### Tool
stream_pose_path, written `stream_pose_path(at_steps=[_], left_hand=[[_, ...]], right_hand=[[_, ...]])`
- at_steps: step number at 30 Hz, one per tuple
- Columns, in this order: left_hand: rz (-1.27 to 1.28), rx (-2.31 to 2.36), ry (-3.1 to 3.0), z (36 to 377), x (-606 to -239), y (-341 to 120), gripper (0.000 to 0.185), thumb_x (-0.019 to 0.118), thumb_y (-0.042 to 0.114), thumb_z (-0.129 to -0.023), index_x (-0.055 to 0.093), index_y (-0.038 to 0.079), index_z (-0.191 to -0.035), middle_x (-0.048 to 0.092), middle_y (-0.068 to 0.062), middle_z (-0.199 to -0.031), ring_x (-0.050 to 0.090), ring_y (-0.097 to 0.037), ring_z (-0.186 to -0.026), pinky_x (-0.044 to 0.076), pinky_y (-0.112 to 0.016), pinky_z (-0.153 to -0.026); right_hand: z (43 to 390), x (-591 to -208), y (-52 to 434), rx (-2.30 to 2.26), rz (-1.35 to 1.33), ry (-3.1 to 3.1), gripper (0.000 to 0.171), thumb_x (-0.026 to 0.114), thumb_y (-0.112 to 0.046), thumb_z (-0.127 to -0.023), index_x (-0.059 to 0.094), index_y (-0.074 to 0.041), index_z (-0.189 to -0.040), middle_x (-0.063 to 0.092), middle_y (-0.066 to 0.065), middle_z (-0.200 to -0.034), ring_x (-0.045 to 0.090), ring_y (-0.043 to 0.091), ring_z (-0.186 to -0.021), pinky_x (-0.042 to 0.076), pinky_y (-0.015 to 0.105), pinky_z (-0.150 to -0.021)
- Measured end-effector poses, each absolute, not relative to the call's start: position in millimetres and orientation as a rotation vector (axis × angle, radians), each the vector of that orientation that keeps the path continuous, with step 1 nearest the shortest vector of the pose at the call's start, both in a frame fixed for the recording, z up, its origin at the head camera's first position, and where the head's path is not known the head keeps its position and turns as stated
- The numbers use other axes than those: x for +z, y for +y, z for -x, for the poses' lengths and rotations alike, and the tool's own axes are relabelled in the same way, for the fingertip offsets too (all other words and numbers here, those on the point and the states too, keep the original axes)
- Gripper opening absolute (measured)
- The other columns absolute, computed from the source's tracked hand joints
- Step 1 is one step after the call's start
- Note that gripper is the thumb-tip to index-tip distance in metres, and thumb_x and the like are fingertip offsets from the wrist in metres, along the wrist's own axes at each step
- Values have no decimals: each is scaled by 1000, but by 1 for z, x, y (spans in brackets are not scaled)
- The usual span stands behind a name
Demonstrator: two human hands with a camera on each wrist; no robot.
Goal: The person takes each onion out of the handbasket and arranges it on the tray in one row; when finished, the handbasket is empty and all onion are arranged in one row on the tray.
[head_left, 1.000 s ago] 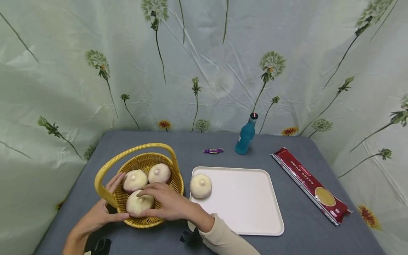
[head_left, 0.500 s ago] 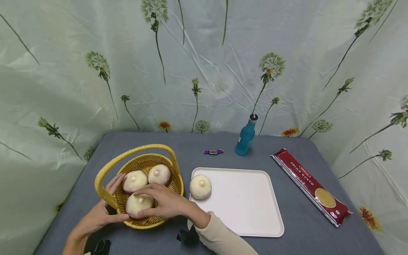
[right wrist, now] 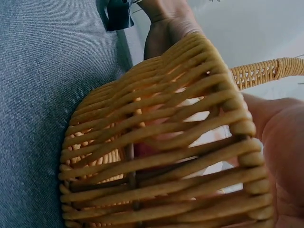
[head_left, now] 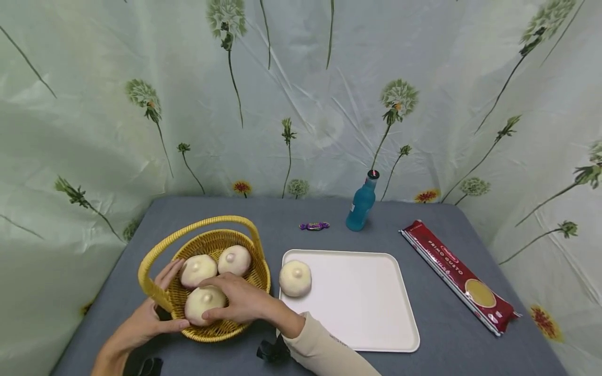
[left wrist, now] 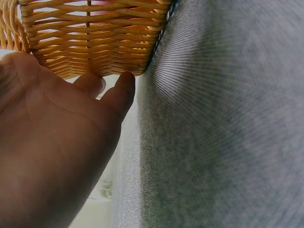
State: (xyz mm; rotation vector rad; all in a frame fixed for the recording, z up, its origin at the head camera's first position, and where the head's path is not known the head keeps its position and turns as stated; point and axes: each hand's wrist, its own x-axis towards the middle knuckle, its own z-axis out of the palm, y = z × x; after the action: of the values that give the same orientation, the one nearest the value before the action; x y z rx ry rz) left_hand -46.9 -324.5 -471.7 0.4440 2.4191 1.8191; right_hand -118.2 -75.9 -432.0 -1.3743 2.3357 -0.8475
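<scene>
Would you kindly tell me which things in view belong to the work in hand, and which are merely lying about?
Part of the job, I judge:
wicker basket, left hand at its side
nearest garlic-like bulb in it, right hand gripping it
two bulbs behind it
probably the white tray and its matching bulb

Apparently just lying about:
purple-wrapped candy
blue bottle
red Primo Gusto packet

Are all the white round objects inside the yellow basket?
No, three white round objects are in the yellow basket, but a fourth one lies on the white tray.
</scene>
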Motion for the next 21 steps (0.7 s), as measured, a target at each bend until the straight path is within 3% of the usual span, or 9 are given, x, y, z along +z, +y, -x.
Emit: stream_pose_path(at_steps=[2,6,9,11,13,21], left_hand=[[-448,1830,2406,46,-472,-324,114,76,-10,-77,6,17,-163,-12,-8,-168,-5,14,-144,-9,-81,-97],[-450,1845,2403,46,-473,-324,113,75,-10,-77,7,16,-163,-12,-8,-168,-5,12,-145,-12,-77,-100],[-460,1817,2431,46,-473,-324,113,75,-10,-78,6,17,-163,-11,-8,-168,-5,12,-145,-6,-45,-120],[-463,1788,2458,46,-473,-324,113,75,-9,-78,6,17,-163,-11,-8,-168,-6,12,-145,1,-18,-115],[-463,1777,2467,46,-472,-324,113,75,-9,-78,6,18,-163,-10,-8,-168,-6,12,-145,6,-4,-103],[-462,1751,2496,46,-473,-324,114,76,-8,-77,7,17,-163,-9,-8,-168,-5,13,-145,10,-2,-100]], right_hand=[[117,-433,-77,-851,1387,2339,49,66,-35,-97,56,-15,-141,61,-2,-136,51,5,-125,37,16,-102],[116,-434,-78,-873,1371,2349,46,65,-33,-98,57,-15,-140,61,-1,-135,53,5,-123,39,16,-101],[116,-435,-79,-890,1343,2353,47,65,-34,-98,56,-17,-142,61,-2,-136,53,4,-124,39,16,-101],[116,-435,-80,-891,1333,2361,48,65,-35,-98,56,-18,-142,61,-3,-137,53,4,-124,39,16,-101],[115,-435,-81,-887,1327,2377,46,66,-35,-98,58,-18,-140,62,-3,-135,53,4,-124,39,17,-102],[114,-435,-81,-852,1310,2433,42,68,-35,-96,62,-17,-133,64,-3,-127,54,4,-117,39,16,-98]])
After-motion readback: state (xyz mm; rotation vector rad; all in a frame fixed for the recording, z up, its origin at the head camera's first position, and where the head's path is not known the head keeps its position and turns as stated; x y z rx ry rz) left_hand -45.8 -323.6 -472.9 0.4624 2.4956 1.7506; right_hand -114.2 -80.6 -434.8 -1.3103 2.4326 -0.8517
